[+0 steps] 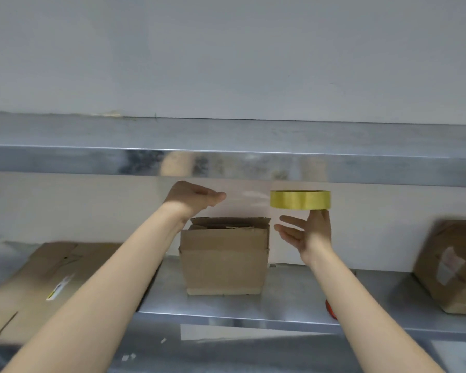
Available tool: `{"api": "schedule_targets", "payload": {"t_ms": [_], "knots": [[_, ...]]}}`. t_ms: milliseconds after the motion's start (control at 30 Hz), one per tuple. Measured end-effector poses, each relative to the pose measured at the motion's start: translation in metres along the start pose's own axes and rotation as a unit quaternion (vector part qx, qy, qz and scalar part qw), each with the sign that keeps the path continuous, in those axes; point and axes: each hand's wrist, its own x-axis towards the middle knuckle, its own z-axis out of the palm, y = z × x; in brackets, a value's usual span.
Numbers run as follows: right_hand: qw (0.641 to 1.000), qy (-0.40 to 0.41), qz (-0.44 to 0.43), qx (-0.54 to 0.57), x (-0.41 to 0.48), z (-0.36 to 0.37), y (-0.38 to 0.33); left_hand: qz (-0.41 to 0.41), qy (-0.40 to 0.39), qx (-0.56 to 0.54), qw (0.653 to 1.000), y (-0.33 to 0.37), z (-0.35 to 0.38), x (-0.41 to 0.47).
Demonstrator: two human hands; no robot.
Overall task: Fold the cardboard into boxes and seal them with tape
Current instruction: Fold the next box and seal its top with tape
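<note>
Reaching over an open box (223, 261) on a steel bench (288, 300), a person holds a length of tape above its mouth; the box stands upright, its top flaps raised and its plain brown front wall facing the camera. The left hand (193, 196) hovers just above the box's back left corner, its grip pressed together at the fingertips and pinching the end of a faint, clear strip (246, 197); the strip runs level to the right, above the box, to a yellow roll (300, 199). The right hand (307, 234) is raised just beyond the box's top right corner with its palm turned toward the box; its grip is spread, fingers straight and apart and closing on nothing; the roll lies flat on its topmost fingertips, higher than the box's rim. Flat cardboard (38, 281) bearing a small label lies left of the box, blurred; a taped carton (452, 267) sits tilted well to the box's right, also blurred; a red object (331, 309) shows in front of and right of the box, mostly hidden by the right forearm, too little of it seen to tell what it is. A steel shelf (92, 160) runs across above the box, its front edge reflecting the scene beneath.
</note>
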Motion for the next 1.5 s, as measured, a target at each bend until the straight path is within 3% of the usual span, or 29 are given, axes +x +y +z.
{"api": "schedule_targets", "payload": {"t_ms": [200,433,567,733,900,1033,1133,1333,1500], "knots": [[0.989,0.054,0.068,0.123,0.011,0.004,0.003,-0.059,-0.016,-0.109,0.992,-0.012,-0.002,0.007],[0.996,0.035,-0.003,0.088,0.01,0.012,0.013,-0.052,-0.069,-0.157,0.984,-0.009,-0.001,0.009],[0.986,-0.023,-0.011,0.166,0.006,0.017,0.011,-0.068,-0.091,-0.201,0.973,-0.004,0.004,0.007],[0.99,0.031,-0.029,0.133,0.009,0.017,0.009,-0.015,-0.058,-0.082,0.995,-0.005,0.008,0.011],[0.992,0.035,0.044,0.11,0.0,0.019,0.01,0.027,-0.042,0.003,0.999,-0.012,0.011,0.013],[0.986,0.031,0.062,0.155,-0.002,0.023,0.013,0.116,0.027,0.093,0.989,-0.024,0.007,0.013],[0.984,0.05,0.052,0.164,-0.001,0.028,0.019,0.168,0.016,0.135,0.976,-0.044,0.007,0.016],[1.0,0.016,0.018,0.01,0.001,0.034,0.03,0.161,0.022,0.123,0.979,-0.07,0.013,0.022],[0.99,0.033,-0.014,-0.139,-0.001,0.031,0.028,0.167,0.063,0.118,0.977,-0.081,0.019,0.025]]}}
